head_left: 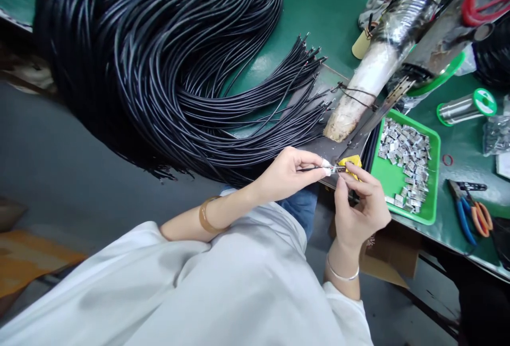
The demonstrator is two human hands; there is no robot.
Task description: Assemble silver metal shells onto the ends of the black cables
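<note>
My left hand (287,173) is closed in a pinch on the end of a thin black cable (305,169), with white coverings on its fingertips. Against it, my right hand (360,202) pinches a small metal connector (339,169) between thumb and fingers. Cable end and connector meet between the two hands; the fingers partly hide the joint. A yellow piece (350,162) lies right behind the right fingers. Just beyond the hands, a large bundle of black cables (159,69) sweeps over the table, its cut ends pointing right.
A green tray (376,170) of loose metal connectors stands to the right. Above the hands hangs a wrapped duct (354,101). A solder spool (464,108), wire strippers (466,208) and a red rubber band (447,160) rest on the green table (319,6).
</note>
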